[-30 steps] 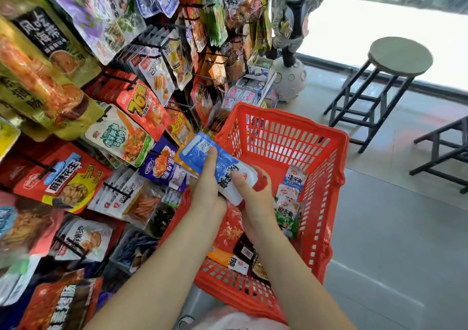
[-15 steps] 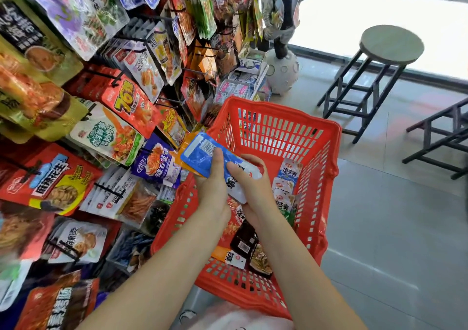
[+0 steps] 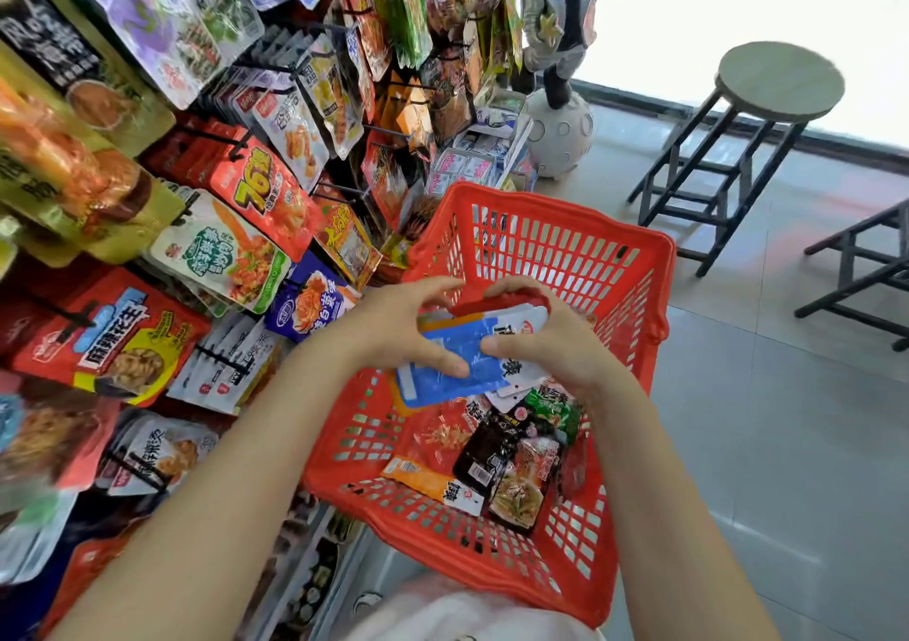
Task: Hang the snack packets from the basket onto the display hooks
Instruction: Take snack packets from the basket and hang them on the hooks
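Both my hands hold a small stack of blue and white snack packets (image 3: 460,360) over the red plastic basket (image 3: 565,242). My left hand (image 3: 398,330) grips the stack's left side, thumb on top. My right hand (image 3: 546,340) grips its right end, fingers curled over the upper edge. Several more packets (image 3: 497,458) lie on the basket floor beneath the stack. The display rack (image 3: 236,207) with black hooks, full of hanging snack packets, stands to the left of the basket.
A round stool (image 3: 767,99) with black legs stands at the far right on the grey tiled floor. Another black frame (image 3: 865,266) sits at the right edge. A white ball-shaped figurine base (image 3: 560,133) stands beyond the basket by the rack.
The packets have come away from the rack and turned flatter over the basket's middle. My right hand has shifted up to the stack's right end. The view has dropped toward the basket.
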The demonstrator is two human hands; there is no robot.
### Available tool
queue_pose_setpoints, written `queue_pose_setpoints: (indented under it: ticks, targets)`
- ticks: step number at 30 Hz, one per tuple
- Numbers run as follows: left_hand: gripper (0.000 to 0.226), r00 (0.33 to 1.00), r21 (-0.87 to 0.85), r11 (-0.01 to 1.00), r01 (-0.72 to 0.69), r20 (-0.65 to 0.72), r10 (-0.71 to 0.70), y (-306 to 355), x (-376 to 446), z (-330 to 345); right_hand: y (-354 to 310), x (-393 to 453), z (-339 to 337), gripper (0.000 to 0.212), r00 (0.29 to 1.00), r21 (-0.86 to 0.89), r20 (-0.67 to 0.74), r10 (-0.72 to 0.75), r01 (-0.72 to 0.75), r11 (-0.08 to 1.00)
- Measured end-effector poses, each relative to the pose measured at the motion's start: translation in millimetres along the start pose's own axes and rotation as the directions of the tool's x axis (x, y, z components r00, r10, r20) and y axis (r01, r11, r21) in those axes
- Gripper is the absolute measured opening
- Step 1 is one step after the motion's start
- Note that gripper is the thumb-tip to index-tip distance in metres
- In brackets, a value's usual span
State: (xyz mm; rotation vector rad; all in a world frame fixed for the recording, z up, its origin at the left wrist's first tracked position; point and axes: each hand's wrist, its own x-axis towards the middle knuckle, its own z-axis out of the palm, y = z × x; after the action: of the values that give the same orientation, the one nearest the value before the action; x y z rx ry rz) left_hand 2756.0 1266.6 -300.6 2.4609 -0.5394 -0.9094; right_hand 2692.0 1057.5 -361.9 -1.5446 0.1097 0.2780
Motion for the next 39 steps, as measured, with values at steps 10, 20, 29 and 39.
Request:
queue_pose_setpoints:
  ticks: [10,20,29,39]
  targets:
    - [0.116,0.971,-0.096,0.995,0.031,0.238,-0.007,8,-1,23,-18,4,0,0.055,0.958,-0.262,0.284,0.043,0.034,0.964]
    - [0.046,0.951,-0.912,0.408,0.033,-0.097,-0.293,-12,3,38,-18,8,42,0.057,0.912,0.066,-0.394,0.116,-0.097,0.993]
    - [0.022,0.951,-0.955,-0.201,-0.219,-0.162,-0.264,26,-33,15,-52,3,95,0.09,0.974,-0.062,-0.162,-0.161,0.152,0.986]
    - [0.025,0.882,-0.901,-0.093,-0.424,-0.388,-0.267,26,-138,-41,-137,-18,157,0.099,0.878,-0.431,0.029,-0.478,0.442,0.787]
